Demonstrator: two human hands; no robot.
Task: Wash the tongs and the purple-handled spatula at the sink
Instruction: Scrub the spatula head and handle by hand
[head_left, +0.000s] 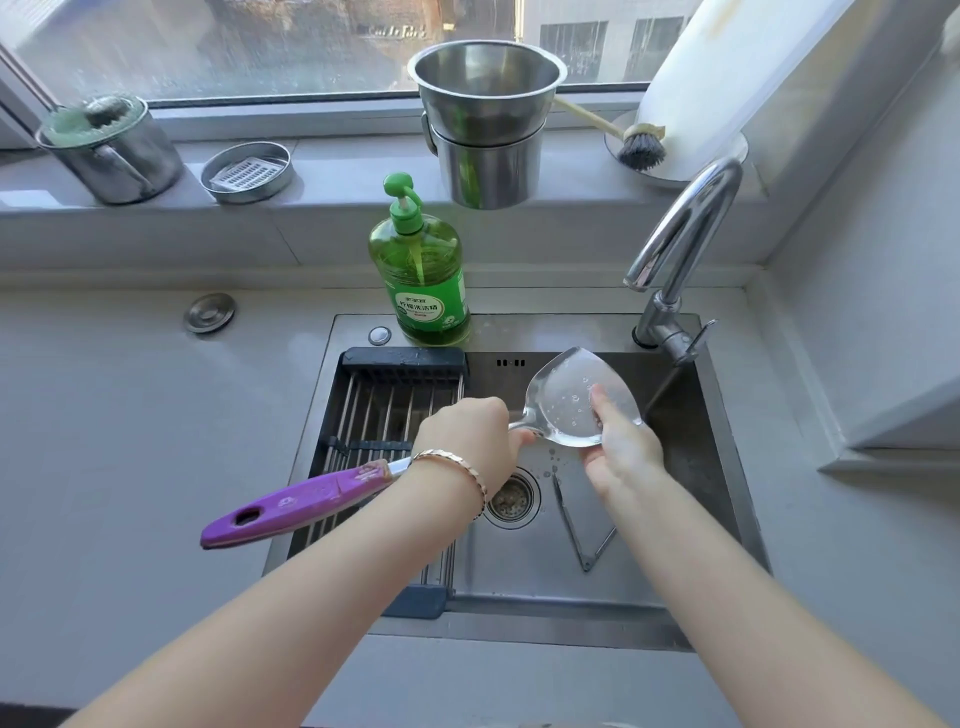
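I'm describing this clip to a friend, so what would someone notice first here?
The purple-handled spatula is held over the sink: the left hand grips its metal neck while the right hand holds the wet, bubbly blade. Behind stands a bright green dish soap bottle, and the tongs lie on the sink floor.

Left hand (467, 441) grips the spatula (563, 395) shaft, right hand (623, 460) pinches its blade.

- Your left hand (467, 441) covers the spatula (563, 395) shaft — the stretch inside your curled fingers cannot be seen.
- Behind the blade, your right hand (621, 452) hides its fingers; only one shows in front.
- One arm of the tongs (569, 519) runs out of sight beneath your right wrist.
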